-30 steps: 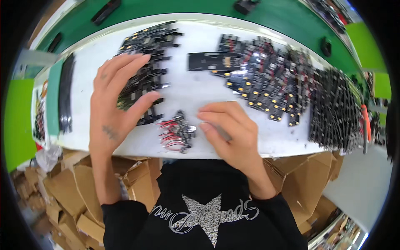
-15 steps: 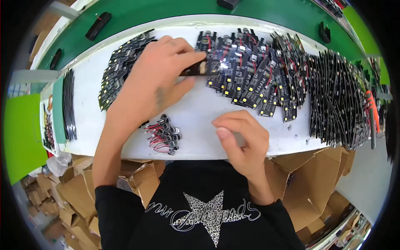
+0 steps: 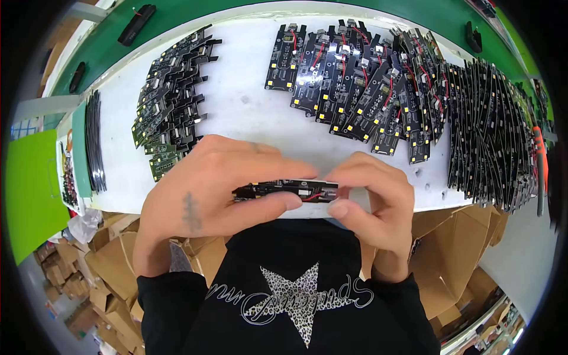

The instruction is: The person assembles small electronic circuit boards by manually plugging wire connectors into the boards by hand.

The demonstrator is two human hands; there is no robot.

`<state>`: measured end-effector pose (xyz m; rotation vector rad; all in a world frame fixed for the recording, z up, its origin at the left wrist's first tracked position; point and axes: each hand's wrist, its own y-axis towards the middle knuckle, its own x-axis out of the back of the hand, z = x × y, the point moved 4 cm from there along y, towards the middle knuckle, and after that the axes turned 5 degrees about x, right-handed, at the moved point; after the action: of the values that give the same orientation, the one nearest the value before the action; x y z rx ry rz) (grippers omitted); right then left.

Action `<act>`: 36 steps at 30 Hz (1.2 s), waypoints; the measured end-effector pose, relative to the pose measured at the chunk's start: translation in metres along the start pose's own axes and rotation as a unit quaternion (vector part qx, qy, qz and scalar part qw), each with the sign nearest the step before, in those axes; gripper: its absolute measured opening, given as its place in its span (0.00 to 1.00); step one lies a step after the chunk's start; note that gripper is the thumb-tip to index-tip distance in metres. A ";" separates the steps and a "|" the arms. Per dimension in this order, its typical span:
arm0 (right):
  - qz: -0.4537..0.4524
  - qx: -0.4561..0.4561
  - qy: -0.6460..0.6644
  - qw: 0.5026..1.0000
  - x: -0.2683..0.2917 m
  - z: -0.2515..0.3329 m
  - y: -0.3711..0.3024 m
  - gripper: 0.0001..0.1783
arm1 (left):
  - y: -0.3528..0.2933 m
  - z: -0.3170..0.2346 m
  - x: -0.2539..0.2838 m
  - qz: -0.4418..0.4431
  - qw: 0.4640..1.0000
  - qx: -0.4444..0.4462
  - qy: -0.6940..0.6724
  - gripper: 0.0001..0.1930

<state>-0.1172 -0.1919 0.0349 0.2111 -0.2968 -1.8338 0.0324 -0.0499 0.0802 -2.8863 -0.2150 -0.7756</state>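
Near the front edge of the table, in front of my chest, my left hand grips a narrow black circuit board between thumb and fingers. A short red wire shows near the board's right end. My right hand pinches that end with thumb and fingertips, the rest of its fingers curled. Beyond my hands, a fanned spread of black circuit boards with red wires and yellow squares lies at centre right. Left of it, more boards overlap in a stack.
Tightly packed black boards stand at the right, beside an orange-handled tool. Black strips lie at the left end of the white table. Cardboard boxes sit below the front edge. A green surface runs behind.
My left hand has come from the far boards back toward me, with a board in it. My right hand has moved up to the board's end. The small red-wired parts are now hidden.
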 end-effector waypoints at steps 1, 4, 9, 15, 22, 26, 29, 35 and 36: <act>0.018 -0.012 -0.006 1.000 -0.002 -0.001 0.001 0.13 | 0.000 -0.001 -0.001 0.000 1.000 0.005 0.010 0.18; 0.027 -0.031 -0.027 0.999 -0.005 -0.003 0.000 0.08 | -0.003 -0.004 -0.005 -0.045 0.995 -0.033 0.078 0.21; -0.043 -0.030 -0.024 0.998 -0.013 -0.006 -0.002 0.07 | -0.008 -0.017 -0.026 -0.160 0.928 -0.114 0.315 0.28; -0.006 -0.026 -0.045 0.999 -0.024 -0.005 0.005 0.06 | -0.025 -0.008 -0.030 -0.204 0.929 -0.153 0.268 0.27; 0.034 -0.042 0.020 0.998 -0.031 -0.005 0.006 0.06 | -0.034 -0.002 -0.023 -0.188 0.946 -0.150 0.215 0.26; 0.075 -0.083 0.107 0.988 -0.037 -0.008 0.005 0.04 | -0.044 0.004 -0.017 -0.177 0.964 -0.150 0.131 0.26; 0.044 -0.192 0.272 0.942 -0.042 -0.011 0.002 0.05 | -0.053 0.012 -0.010 -0.193 0.961 -0.145 0.133 0.28; 0.021 -0.059 -0.013 0.998 -0.050 -0.016 0.012 0.11 | -0.102 0.036 0.049 -0.340 0.921 -0.036 0.188 0.33; 0.004 -0.042 -0.085 0.995 -0.055 -0.015 0.016 0.12 | -0.110 0.043 0.058 -0.371 0.907 -0.004 0.197 0.31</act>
<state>-0.0831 -0.1444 0.0249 -0.0051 -0.3380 -1.8546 0.0835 0.0714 0.0838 -2.5276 -1.2917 -1.4351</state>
